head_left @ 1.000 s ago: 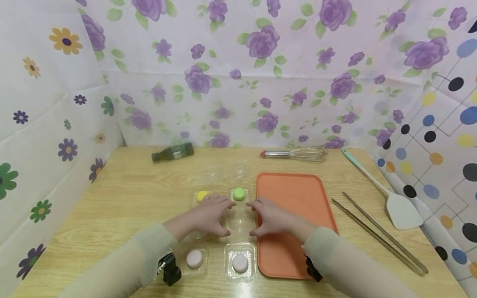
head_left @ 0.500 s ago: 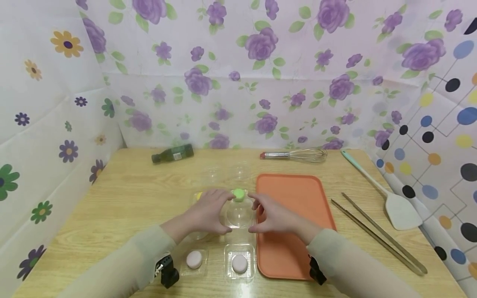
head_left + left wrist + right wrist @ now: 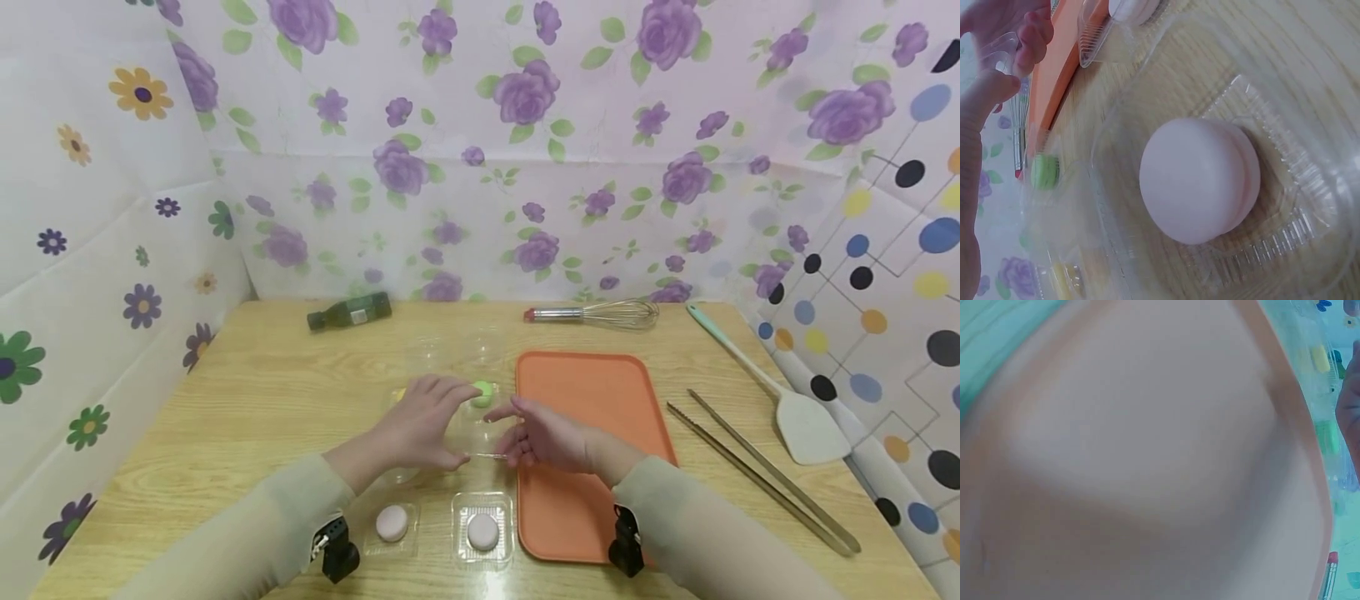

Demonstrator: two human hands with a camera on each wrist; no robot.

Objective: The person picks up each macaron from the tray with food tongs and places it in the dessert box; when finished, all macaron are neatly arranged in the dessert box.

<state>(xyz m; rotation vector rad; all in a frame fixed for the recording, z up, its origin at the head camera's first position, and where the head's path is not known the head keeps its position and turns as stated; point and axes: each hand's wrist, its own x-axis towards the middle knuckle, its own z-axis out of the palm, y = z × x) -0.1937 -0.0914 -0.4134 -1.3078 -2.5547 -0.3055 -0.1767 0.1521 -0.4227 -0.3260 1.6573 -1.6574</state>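
Observation:
In the head view, my left hand [image 3: 420, 421] and right hand [image 3: 551, 437] hold a clear plastic lid [image 3: 474, 440] between them, over the table's middle. In the left wrist view the lid's edge [image 3: 1002, 47] shows between the left thumb and the right fingers. Just beyond the hands sits a green macaron [image 3: 482, 394] in a clear box base. A yellow macaron [image 3: 400, 394] is mostly hidden behind the left hand. Nearer the front, two pale pink macarons, one on the left [image 3: 392, 523] and one on the right [image 3: 483, 532], lie in clear bases.
An orange tray [image 3: 600, 533] lies under the right forearm. Further back are clear lids [image 3: 480, 346], a dark bottle [image 3: 350, 311] and a whisk [image 3: 592, 313]. Metal tongs [image 3: 765, 471] and a white spatula [image 3: 810, 425] lie at the right.
The lid between my hands tips from facing up, with its round dome showing, to a more edge-on tilt. The right fingers curl further in and shift slightly lower.

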